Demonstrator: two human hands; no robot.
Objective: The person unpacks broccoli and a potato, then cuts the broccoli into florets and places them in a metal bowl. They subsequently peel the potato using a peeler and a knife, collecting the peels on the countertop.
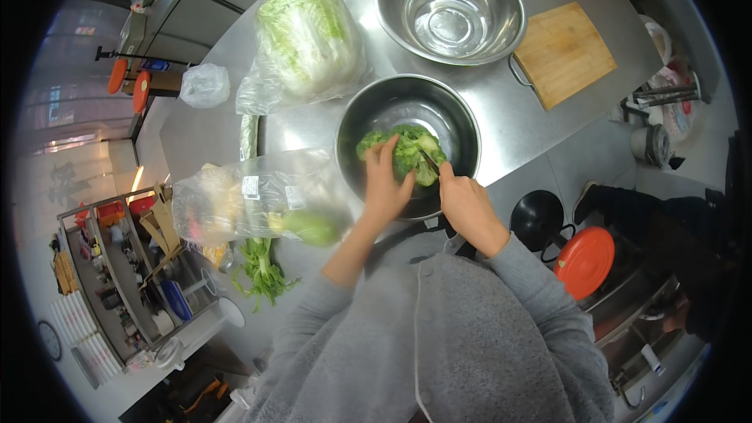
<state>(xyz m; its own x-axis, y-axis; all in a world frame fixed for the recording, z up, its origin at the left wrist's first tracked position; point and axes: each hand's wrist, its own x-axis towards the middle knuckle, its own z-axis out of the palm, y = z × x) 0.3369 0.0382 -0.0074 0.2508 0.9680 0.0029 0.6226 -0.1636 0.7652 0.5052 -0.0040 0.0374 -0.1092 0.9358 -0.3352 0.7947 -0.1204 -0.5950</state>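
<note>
A head of broccoli (pixel 405 155) is inside a deep stainless steel bowl (pixel 467 129) at the table's near edge. Fingers of my left hand (pixel 385 179) rest on the broccoli's left side, holding it. My right hand (pixel 473 205) grips a knife (pixel 429 160), whose handle is hidden in the fist; the dark blade touches the broccoli near its pale stem. Behind this bowl stands a wider, empty steel bowl (pixel 449 17). Napa cabbage (pixel 308 35) in a clear plastic bag lies to the back left.
Right of the wide bowl lies a wooden cutting board (pixel 567 53) with a metal handle. Bagged vegetables (pixel 235 202) and leafy greens (pixel 264 270) occupy the left. A red round stool (pixel 584 261) and a black pan (pixel 537 217) are at my right, near another person's dark-clothed leg (pixel 628 208).
</note>
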